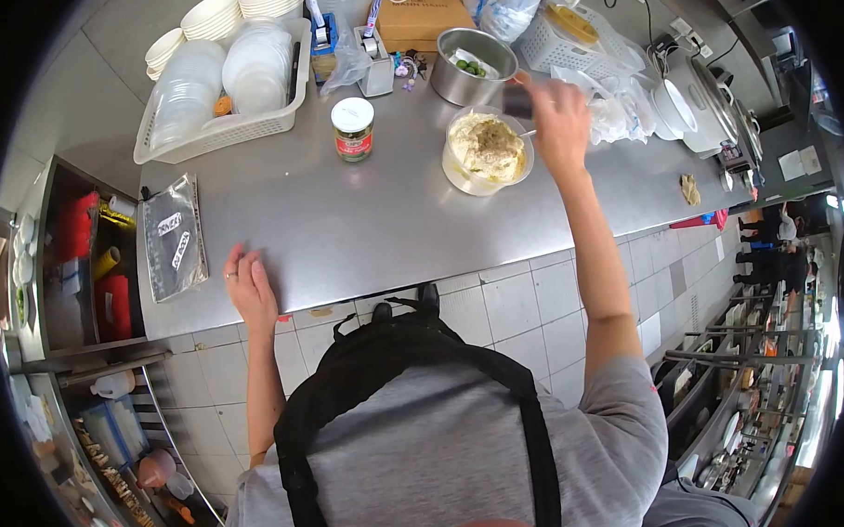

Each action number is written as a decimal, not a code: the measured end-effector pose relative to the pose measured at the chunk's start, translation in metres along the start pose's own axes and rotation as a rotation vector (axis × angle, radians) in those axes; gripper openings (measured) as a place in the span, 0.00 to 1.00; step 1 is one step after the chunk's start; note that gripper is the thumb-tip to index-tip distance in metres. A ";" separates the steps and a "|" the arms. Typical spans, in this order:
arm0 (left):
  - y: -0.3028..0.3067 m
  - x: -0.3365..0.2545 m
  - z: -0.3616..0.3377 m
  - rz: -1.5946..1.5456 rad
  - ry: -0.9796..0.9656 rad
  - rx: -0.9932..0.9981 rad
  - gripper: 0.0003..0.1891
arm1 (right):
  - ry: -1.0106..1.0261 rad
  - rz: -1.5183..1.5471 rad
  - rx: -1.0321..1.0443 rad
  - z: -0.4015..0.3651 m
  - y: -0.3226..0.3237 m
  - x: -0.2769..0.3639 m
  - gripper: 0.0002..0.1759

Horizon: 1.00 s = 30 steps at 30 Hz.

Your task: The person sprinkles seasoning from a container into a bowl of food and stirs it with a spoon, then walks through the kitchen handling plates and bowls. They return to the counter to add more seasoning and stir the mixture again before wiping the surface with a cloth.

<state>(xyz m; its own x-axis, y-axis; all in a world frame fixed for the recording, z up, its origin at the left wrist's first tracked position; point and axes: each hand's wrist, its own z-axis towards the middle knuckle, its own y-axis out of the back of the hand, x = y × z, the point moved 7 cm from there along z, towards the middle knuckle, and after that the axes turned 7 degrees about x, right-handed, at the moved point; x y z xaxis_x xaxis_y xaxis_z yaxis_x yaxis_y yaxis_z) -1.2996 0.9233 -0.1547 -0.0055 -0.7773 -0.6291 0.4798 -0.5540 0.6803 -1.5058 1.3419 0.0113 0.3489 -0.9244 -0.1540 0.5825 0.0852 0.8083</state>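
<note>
My right hand (561,124) is closed around a small dark container (518,101), blurred and partly hidden by the fingers. It is held tilted above a clear plastic tub (471,183). Inside the tub is a pale creamy mixture (477,140) with a patch of dark ground seasoning on top, and a spoon handle (527,133) leans on the rim. Resting at the table's front edge, my left hand (251,290) is open with nothing in it. A jar (353,131) with a white lid and red label stands upright left of the tub.
Behind the tub, a steel pot (447,79) holds green limes. A white basket (276,124) carries stacked bowls and lids at the left. A plastic sleeve with labels (174,236) lies near the left edge. Plastic bags (622,113) and a white crate (550,54) stand back right.
</note>
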 end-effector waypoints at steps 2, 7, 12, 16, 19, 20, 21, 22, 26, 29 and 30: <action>0.002 -0.002 0.003 0.026 -0.028 -0.011 0.14 | 0.009 -0.036 -0.027 0.005 -0.007 0.000 0.32; 0.001 0.000 0.000 0.017 -0.002 -0.005 0.14 | 0.099 -0.159 0.111 0.020 -0.022 0.003 0.33; 0.003 -0.001 -0.001 0.000 0.024 0.001 0.14 | 0.047 -0.159 0.084 0.017 0.002 0.002 0.32; 0.002 -0.003 0.005 0.000 0.021 -0.003 0.14 | -0.023 -0.111 0.019 0.005 0.028 -0.004 0.31; 0.001 -0.003 0.001 0.012 0.007 0.007 0.14 | 0.074 -0.092 0.096 -0.015 0.030 0.012 0.30; 0.002 -0.003 0.003 0.016 -0.013 0.005 0.14 | 0.144 -0.118 0.176 -0.019 0.022 0.019 0.30; 0.001 -0.002 0.005 0.023 -0.015 0.002 0.13 | 0.047 -0.127 0.088 -0.018 0.025 0.011 0.27; 0.000 -0.003 0.005 0.027 -0.009 -0.002 0.13 | 0.060 -0.099 0.079 -0.012 0.025 0.013 0.27; 0.002 -0.005 0.002 0.088 -0.032 0.006 0.14 | 0.131 -0.109 0.136 -0.004 0.021 0.031 0.27; 0.002 -0.004 0.001 0.080 -0.046 -0.018 0.14 | 0.017 0.045 -0.073 0.009 0.027 0.027 0.27; 0.002 -0.003 -0.001 0.073 -0.041 -0.019 0.14 | 0.090 -0.035 0.019 0.010 0.017 0.035 0.27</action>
<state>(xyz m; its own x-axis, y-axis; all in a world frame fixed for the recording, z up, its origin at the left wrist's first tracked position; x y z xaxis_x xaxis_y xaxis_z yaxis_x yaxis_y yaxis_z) -1.2974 0.9248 -0.1524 -0.0062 -0.8271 -0.5620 0.4965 -0.4904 0.7162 -1.4908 1.3079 0.0253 0.3938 -0.8894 -0.2323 0.5821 0.0457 0.8118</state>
